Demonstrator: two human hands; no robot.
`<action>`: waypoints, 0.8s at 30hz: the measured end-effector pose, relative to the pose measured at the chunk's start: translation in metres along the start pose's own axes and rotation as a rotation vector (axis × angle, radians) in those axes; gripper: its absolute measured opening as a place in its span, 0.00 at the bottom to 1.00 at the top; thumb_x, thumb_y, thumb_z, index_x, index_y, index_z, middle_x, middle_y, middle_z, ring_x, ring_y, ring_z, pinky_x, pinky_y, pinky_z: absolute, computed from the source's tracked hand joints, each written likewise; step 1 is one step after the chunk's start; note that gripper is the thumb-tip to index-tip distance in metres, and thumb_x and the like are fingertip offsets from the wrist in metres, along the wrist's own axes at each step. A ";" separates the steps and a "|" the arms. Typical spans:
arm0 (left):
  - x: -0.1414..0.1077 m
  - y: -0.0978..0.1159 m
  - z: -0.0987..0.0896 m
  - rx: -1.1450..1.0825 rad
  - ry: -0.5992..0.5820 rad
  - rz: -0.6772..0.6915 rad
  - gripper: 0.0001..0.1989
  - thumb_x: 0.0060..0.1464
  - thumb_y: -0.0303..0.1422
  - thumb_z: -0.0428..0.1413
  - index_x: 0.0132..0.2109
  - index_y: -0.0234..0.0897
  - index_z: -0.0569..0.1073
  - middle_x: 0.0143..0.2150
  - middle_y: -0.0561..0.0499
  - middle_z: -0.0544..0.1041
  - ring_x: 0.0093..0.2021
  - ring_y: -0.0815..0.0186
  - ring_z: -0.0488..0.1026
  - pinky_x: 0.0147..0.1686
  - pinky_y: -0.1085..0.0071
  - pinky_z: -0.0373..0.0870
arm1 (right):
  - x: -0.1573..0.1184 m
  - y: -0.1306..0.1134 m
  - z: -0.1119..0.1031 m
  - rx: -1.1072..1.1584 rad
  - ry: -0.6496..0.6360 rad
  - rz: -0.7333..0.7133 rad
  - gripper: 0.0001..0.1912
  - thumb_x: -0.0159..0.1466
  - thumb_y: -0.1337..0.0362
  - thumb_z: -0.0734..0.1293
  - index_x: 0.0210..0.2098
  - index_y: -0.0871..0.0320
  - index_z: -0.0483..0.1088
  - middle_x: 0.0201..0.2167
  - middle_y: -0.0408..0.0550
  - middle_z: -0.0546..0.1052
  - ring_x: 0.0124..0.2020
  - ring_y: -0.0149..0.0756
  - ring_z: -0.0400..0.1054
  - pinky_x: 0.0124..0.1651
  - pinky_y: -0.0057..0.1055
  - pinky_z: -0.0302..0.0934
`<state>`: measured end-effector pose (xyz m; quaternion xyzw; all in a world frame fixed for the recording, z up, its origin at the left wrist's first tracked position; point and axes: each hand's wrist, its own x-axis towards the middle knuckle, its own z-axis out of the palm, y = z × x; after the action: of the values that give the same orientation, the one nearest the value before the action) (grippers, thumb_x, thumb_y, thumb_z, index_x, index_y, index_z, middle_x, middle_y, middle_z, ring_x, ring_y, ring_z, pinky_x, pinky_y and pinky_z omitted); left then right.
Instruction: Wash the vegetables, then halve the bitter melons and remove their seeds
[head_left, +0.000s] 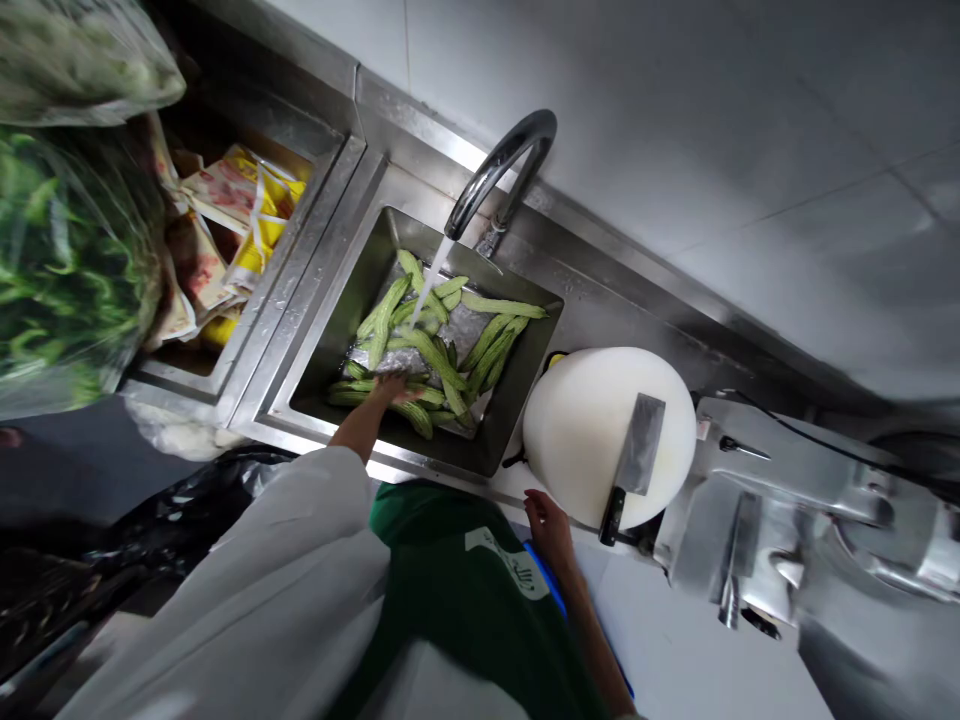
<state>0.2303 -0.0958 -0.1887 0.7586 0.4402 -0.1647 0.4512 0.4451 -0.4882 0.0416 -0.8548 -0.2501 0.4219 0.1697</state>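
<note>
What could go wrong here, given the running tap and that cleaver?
- The cleaver lies with its handle end past the edge of the round white board, near the right hand; a bump could knock it off.
- Water from the tap hits the long green vegetables and might splash.
- Those wet vegetables might slip under the left hand.
</note>
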 end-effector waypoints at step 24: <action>0.007 0.010 -0.085 -0.558 -0.158 -0.043 0.27 0.44 0.28 0.66 0.54 0.30 0.75 0.38 0.48 0.82 0.40 0.60 0.77 0.40 0.72 0.73 | 0.011 -0.007 -0.006 -0.040 -0.026 -0.033 0.22 0.68 0.51 0.59 0.48 0.60 0.76 0.43 0.56 0.82 0.38 0.43 0.78 0.44 0.39 0.72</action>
<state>0.2299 -0.0235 -0.1421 0.5805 0.4480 -0.1052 0.6718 0.4540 -0.4761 0.0419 -0.8481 -0.2747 0.4252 0.1564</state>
